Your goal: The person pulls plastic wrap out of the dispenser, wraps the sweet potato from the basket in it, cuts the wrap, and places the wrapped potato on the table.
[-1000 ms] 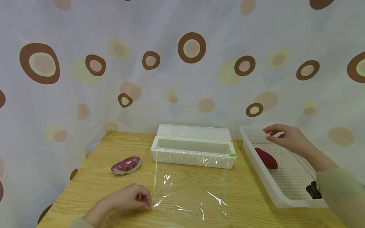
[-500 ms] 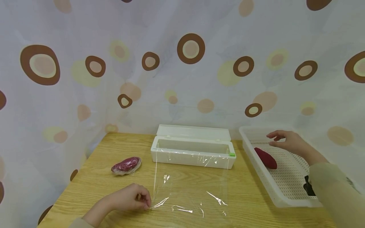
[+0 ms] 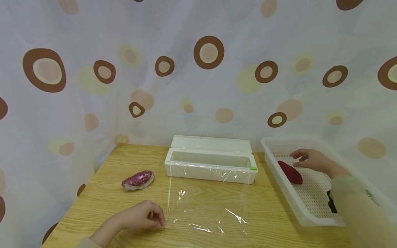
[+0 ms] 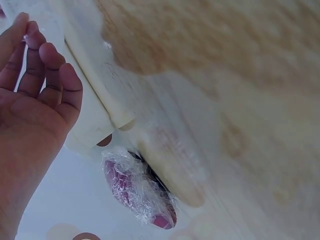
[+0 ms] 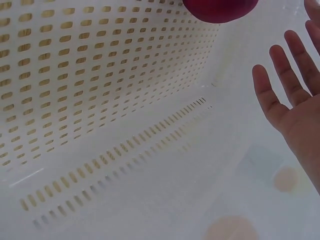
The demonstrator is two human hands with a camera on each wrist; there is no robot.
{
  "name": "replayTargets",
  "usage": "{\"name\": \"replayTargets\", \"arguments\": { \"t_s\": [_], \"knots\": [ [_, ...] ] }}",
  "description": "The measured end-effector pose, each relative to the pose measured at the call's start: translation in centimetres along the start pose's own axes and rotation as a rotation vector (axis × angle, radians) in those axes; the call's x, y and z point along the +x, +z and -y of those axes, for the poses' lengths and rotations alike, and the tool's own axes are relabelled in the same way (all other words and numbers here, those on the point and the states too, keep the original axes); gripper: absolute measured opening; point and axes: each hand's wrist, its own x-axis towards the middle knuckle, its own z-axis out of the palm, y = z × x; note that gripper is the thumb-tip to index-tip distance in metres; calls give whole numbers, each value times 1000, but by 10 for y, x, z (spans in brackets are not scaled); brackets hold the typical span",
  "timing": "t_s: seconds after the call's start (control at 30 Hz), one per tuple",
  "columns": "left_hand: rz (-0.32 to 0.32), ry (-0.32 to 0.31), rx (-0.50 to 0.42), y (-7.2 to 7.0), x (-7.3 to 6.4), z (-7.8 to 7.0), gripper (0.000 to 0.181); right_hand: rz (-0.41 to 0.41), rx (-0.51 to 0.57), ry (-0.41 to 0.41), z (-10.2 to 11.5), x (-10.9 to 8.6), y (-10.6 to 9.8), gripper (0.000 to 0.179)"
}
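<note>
A sheet of clear cling film (image 3: 211, 206) stretches from the white dispenser box (image 3: 211, 173) over the tabletop toward me. My left hand (image 3: 141, 216) pinches its near left corner between thumb and forefinger. Over the white basket (image 3: 280, 179), my right hand (image 3: 314, 161) hovers with relaxed fingers and holds nothing. Just to the left of those fingers lies a smooth dark red sweet potato (image 3: 290, 172), partly seen in the right wrist view too. A similar sweet potato (image 3: 138, 180), wrapped in film, rests on the table beyond my left hand.
The dispenser's lid (image 3: 212, 144) stands raised behind its open trough, and a green tab (image 3: 253, 168) marks its front right edge. A black object (image 3: 332, 202) in the basket is partly hidden by my right sleeve. A patterned curtain (image 3: 186, 86) hangs behind the table.
My right hand has come down into the basket, closer to the dark red sweet potato. My left hand stays at the film's corner.
</note>
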Motion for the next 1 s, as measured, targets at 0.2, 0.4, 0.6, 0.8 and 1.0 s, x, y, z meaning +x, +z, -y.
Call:
{"name": "replayTargets", "arguments": {
  "t_s": [0.2,0.4,0.6,0.8,1.0],
  "knots": [
    [-6,-7,12,1,-1,1,3,110,79,44,-9,4,9,55],
    [-1,-44,2,2,-2,2,3,189,125,121,-12,7,16,64],
    [-1,-38,8,2,-2,3,7,233,168,192,-16,8,24,67],
    [3,-32,3,3,-3,5,5,234,234,228,-22,7,34,72],
    [-5,-1,20,2,-3,3,2,226,280,238,-26,13,39,70]
  ]
}}
